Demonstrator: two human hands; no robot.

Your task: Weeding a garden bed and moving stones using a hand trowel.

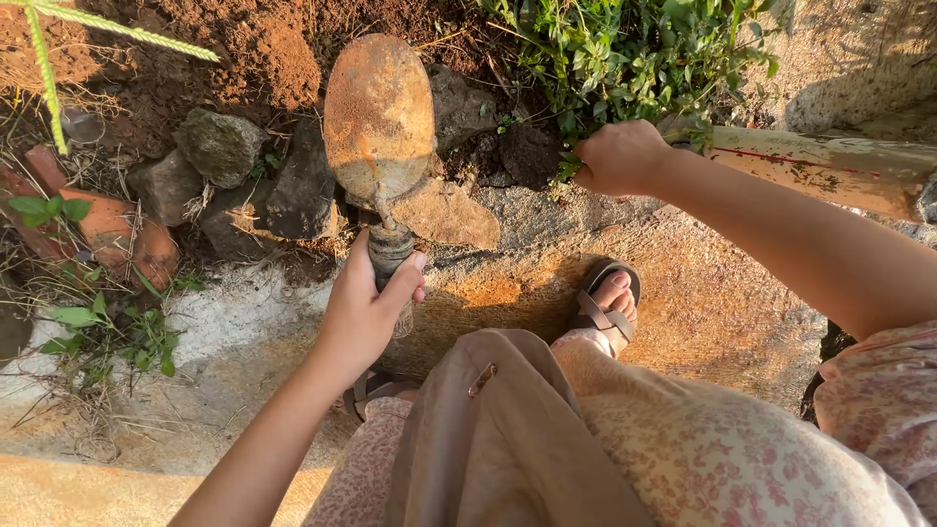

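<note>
Above the stones (220,146), soil-caked rusty trowel (379,112) clasped by left hand (366,307); right hand (620,158) fisted around weeds (625,59)

L hand (363,310) grips trowel (381,127), R hand (620,158) grabs weeds (625,59)

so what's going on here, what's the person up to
A person crouches at the edge of a garden bed, seen from above. Their left hand grips the handle of a soil-caked trowel, its blade raised over the rocks and loose earth. Their right hand is closed around the stems at the base of a leafy green plant, right where it meets the soil. One sandalled foot rests on the concrete edging.
</note>
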